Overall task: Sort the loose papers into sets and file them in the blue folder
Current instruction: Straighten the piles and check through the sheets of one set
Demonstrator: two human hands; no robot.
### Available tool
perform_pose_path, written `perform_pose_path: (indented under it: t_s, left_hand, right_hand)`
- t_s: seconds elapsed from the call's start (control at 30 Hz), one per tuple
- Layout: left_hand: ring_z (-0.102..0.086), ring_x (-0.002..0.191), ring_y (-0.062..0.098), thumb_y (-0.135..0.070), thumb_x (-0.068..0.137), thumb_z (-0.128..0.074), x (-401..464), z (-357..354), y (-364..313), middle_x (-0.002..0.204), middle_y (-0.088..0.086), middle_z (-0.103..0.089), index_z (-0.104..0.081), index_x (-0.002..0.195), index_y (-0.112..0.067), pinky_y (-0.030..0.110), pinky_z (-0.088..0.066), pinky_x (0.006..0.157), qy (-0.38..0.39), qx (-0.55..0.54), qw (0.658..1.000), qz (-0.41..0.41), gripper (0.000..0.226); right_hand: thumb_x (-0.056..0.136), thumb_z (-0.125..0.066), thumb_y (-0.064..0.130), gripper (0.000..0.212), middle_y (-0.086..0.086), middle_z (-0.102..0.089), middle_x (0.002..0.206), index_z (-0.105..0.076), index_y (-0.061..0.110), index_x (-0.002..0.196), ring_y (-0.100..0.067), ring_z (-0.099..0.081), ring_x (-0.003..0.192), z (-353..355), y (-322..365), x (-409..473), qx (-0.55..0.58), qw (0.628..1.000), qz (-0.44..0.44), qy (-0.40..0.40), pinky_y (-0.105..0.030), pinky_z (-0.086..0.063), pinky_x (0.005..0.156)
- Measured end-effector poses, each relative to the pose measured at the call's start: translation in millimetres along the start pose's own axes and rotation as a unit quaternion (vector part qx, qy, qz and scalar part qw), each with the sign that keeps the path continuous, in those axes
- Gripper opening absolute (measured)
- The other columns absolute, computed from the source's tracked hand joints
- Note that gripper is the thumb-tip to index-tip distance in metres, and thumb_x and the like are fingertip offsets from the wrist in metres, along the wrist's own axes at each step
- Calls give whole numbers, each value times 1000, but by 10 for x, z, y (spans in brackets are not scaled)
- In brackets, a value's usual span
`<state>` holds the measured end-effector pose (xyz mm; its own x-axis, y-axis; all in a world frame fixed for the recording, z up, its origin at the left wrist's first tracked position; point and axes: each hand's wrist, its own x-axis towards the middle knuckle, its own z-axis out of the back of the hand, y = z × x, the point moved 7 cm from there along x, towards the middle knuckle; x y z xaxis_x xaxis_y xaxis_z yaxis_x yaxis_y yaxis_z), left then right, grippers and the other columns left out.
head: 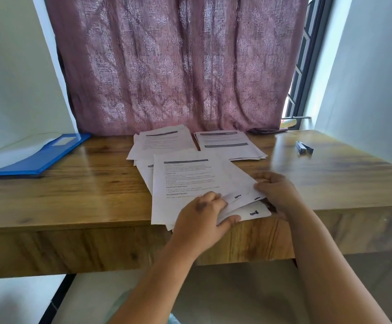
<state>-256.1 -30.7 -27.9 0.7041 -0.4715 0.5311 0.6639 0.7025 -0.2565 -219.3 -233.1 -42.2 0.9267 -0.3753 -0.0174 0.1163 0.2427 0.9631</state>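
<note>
Pinching the near papers [185,183], left hand [199,213] and right hand [276,192] hide their corners

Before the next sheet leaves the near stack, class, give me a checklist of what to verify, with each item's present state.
1. Left hand grips the near stack at its lower edge: ok.
2. Right hand pinches the stack's lower right corner: ok.
3. Sorted sets at the back, left pile and right pile, lie apart: ok.
4. Near stack squared up: not ok, sheets fan out and overhang the table edge.
5. Blue folder open and ready, far left: ok.
6. Which set the top sheet belongs to: cannot tell, print too blurred.
</note>
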Motion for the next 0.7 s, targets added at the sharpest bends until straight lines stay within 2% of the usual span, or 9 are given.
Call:
perform_pose_path:
  t_s: [0.1, 0.17, 0.3, 0.4, 0.43, 0.47, 0.53, 0.63, 0.7]
  left_hand:
    - [-54, 108, 9, -62, 83, -60, -27, -28, 91, 123, -7, -49, -64, 117, -16, 12, -48, 85, -8, -41, 998, 47, 57]
    - [-48, 112, 8, -62, 77, -67, -50, 1, 182, 126, -6, -41, -59, 116, -18, 4, -39, 78, -29, -79, 991, 100, 59]
    - [-39, 125, 12, -65, 71, -71, -69, 11, 342, 137, -3, -33, -37, 136, -28, 17, -45, 90, -20, -126, 973, 192, 82]
    - [-36, 126, 11, -69, 77, -61, -59, 49, 304, 139, -4, -30, -29, 141, -29, 11, -42, 83, -19, -107, 981, 163, 82]
    - [-32, 131, 13, -71, 80, -54, -46, 32, 249, 144, -4, -28, -25, 144, -31, 17, -44, 91, -10, -58, 990, 125, 81]
    - [-26, 137, 18, -75, 81, -45, -49, -45, 191, 150, -4, -24, -19, 148, -33, 36, -45, 103, 23, 10, 996, 83, 82]
    - [-18, 145, 31, -82, 81, -25, -99, -224, 115, 159, -4, -22, -14, 151, -40, 72, -14, 109, 114, 136, 983, 40, 83]
    - [-49, 128, 44, -85, 80, -19, -157, -339, 69, 143, 3, -53, -49, 138, -41, 82, -25, 94, 164, 178, 969, 55, 78]
    - [-37, 135, 47, -86, 80, -20, -137, -352, 27, 153, 2, -39, -36, 144, -45, 82, -13, 96, 168, 178, 969, 44, 78]
  right_hand:
    - [89, -57, 2, 28, -6, -70, 98, -70, 27, 94, -27, -67, 81, -8, 28, 7, -55, 998, 32, 4, -33, -56, 62]
    - [88, -57, 7, 24, -4, -70, 94, -71, 26, 86, -28, -67, 83, -18, 26, 17, -102, 994, 40, 0, -38, -56, 68]
    - [89, -59, 14, 18, 1, -71, 88, -73, 24, 84, -23, -68, 79, -48, 23, 11, -114, 993, 27, 2, -33, -58, 65]
    - [90, -62, 22, 13, 4, -70, 83, -73, 21, 83, -16, -63, 69, -49, 45, 5, -113, 993, 40, -4, -28, -53, 59]
    - [90, -62, 26, 14, 2, -70, 81, -73, 21, 82, -17, -62, 66, -47, 43, 8, -113, 993, 43, -7, -30, -52, 59]
    - [90, -62, 29, 16, 0, -70, 80, -73, 22, 82, -19, -62, 66, -45, 42, 12, -113, 993, 45, -11, -32, -52, 60]
    - [92, -61, 32, 18, -2, -70, 80, -72, 25, 80, -22, -63, 70, -35, 35, 29, -100, 994, 42, -18, -35, -51, 63]
    - [92, -59, 32, 18, -1, -72, 84, -71, 25, 80, -25, -66, 79, -22, 17, 70, -85, 995, 41, -27, -40, -54, 71]
    - [91, -60, 32, 17, 0, -72, 84, -71, 25, 80, -25, -68, 82, -24, -2, 80, -79, 996, 38, -25, -44, -56, 78]
